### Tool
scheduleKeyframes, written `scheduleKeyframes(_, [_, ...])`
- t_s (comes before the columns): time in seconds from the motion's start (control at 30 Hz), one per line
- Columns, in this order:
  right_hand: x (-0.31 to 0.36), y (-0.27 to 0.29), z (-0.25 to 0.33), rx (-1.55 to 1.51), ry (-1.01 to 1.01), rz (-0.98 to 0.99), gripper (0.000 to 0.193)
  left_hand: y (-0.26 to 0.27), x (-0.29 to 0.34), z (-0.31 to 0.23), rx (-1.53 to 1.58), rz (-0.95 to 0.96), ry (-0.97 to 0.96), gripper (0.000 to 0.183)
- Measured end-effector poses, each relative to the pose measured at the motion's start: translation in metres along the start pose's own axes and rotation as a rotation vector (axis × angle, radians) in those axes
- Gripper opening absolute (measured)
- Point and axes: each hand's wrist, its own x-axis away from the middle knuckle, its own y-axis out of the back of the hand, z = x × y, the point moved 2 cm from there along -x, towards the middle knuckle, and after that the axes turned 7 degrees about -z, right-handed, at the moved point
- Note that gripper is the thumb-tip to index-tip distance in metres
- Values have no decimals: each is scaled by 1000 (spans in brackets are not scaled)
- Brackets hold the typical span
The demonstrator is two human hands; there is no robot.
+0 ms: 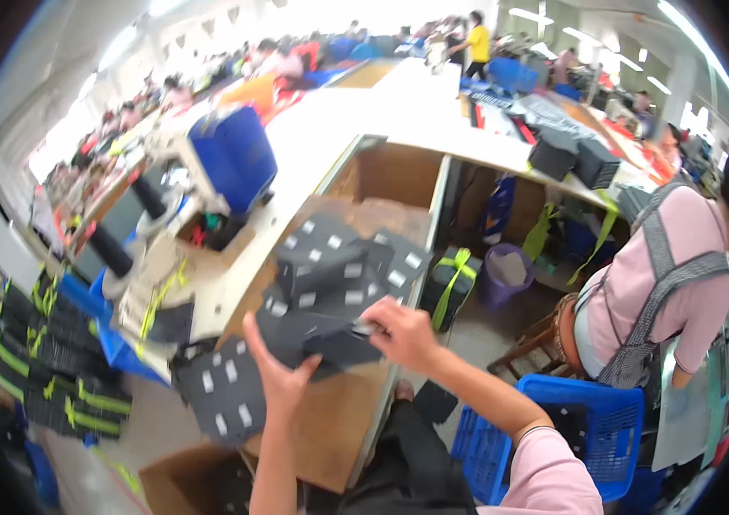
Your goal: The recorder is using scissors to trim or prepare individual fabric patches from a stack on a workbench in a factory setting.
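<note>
A pile of dark grey fabric pieces with small white patches covers the wooden board before me. On its near side lies a plain dark fabric piece. My left hand is at this piece's left end, index finger and thumb spread wide, the thumb against its edge. Over its right end, my right hand has its fingers pinched together; a small pale or silvery bit shows at the tips, too blurred to name. More patched dark pieces hang at the board's left side.
A blue basket stands at my right, near a seated person in pink. Beyond the board are a purple bin and a dark bundle tied in yellow-green. A sewing machine with a blue container stands left; tied bundles are stacked farther left.
</note>
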Motion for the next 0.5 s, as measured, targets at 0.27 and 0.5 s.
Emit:
scheduleKeyframes(0.27, [33, 1, 14, -530, -704, 177, 6, 32, 48, -2, 291, 303, 621, 21])
scheduleKeyframes(0.5, [100, -14, 46, -167, -502, 150, 10, 62, 104, -14, 543, 257, 1065, 22])
